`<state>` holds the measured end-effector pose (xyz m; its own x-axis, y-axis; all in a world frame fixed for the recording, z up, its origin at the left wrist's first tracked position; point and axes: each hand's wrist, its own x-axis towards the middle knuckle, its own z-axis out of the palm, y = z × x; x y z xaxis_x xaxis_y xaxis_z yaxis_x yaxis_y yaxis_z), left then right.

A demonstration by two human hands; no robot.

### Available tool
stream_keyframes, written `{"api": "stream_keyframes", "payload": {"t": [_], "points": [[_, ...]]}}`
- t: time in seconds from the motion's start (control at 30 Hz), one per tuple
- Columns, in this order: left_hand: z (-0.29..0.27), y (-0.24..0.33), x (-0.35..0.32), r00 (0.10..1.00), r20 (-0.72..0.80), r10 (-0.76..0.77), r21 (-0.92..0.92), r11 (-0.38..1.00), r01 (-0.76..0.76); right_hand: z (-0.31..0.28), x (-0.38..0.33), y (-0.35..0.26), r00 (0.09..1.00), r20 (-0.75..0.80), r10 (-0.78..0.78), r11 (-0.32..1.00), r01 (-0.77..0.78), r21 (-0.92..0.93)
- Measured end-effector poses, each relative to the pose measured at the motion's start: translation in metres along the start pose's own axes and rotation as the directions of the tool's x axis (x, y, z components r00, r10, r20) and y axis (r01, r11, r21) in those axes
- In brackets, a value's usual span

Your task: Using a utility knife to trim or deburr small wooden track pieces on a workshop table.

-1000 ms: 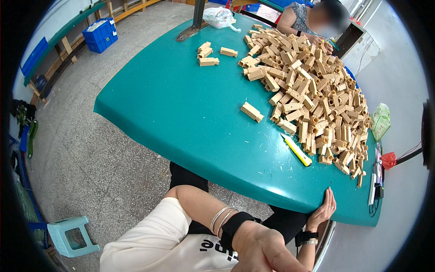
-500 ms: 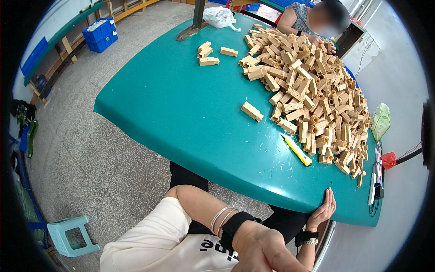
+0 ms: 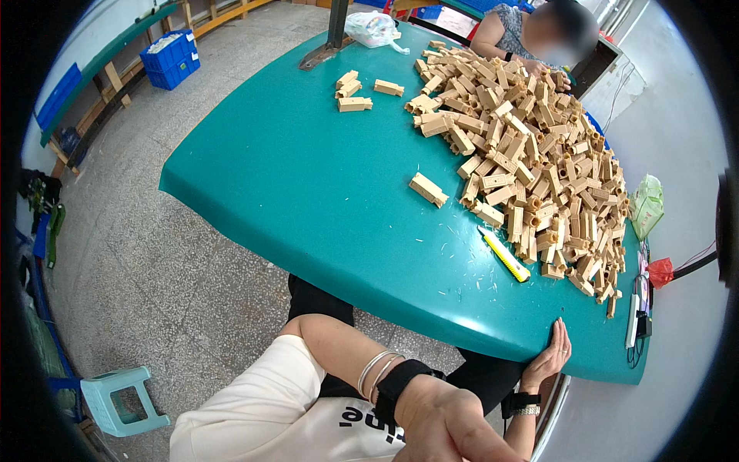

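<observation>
My left hand point(image 3: 450, 423), with bangles and a black strap at its wrist, is raised close to the camera at the lower edge. Its fingers run out of the picture, so what they do is hidden. At the near table edge rests my right hand point(image 3: 548, 354), fingers stretched out and nothing in it. Beyond it on the green table lies a yellow and white utility knife point(image 3: 504, 256). A large heap of small wooden blocks point(image 3: 531, 169) with notched ends covers the table's right side. One single block point(image 3: 428, 189) lies apart, left of the knife.
Several more blocks point(image 3: 355, 104) lie near the far side by a plastic bag point(image 3: 372, 31) and a metal post point(image 3: 336, 31). Another person point(image 3: 500, 35) sits behind the heap. A power strip point(image 3: 633, 319) lies at the right edge. A stool point(image 3: 123, 400) stands on the floor.
</observation>
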<state>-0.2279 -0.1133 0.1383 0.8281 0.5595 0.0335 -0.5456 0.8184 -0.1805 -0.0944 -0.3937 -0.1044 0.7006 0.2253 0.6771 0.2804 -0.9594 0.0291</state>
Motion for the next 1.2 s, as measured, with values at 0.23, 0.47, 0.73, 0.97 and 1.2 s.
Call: {"api": "stream_keyframes", "payload": {"t": [0.23, 0.47, 0.73, 0.97, 1.2], "points": [[-0.029, 0.044, -0.022, 0.999, -0.015, -0.05, -0.007, 0.999, 0.05, 0.0, 0.002, -0.003, 1.0, 0.003, -0.003, 1.0, 0.003, 0.005], [-0.025, 0.055, -0.014, 0.999, -0.009, -0.032, -0.005, 0.999, 0.032, -0.001, 0.002, -0.003, 1.0, 0.008, 0.004, 1.0, -0.005, 0.009], [-0.026, 0.038, -0.021, 1.0, -0.001, -0.008, -0.004, 1.0, 0.008, -0.001, 0.001, -0.002, 1.0, 0.011, 0.011, 1.0, -0.012, 0.014], [-0.044, 0.001, -0.025, 1.0, 0.006, 0.015, -0.005, 1.0, -0.015, 0.001, 0.0, -0.001, 1.0, 0.008, 0.015, 1.0, -0.015, 0.013], [-0.044, -0.015, -0.02, 0.999, 0.012, 0.038, -0.005, 0.999, -0.037, 0.0, 0.001, -0.001, 1.0, 0.002, 0.001, 1.0, -0.001, 0.013]]}}
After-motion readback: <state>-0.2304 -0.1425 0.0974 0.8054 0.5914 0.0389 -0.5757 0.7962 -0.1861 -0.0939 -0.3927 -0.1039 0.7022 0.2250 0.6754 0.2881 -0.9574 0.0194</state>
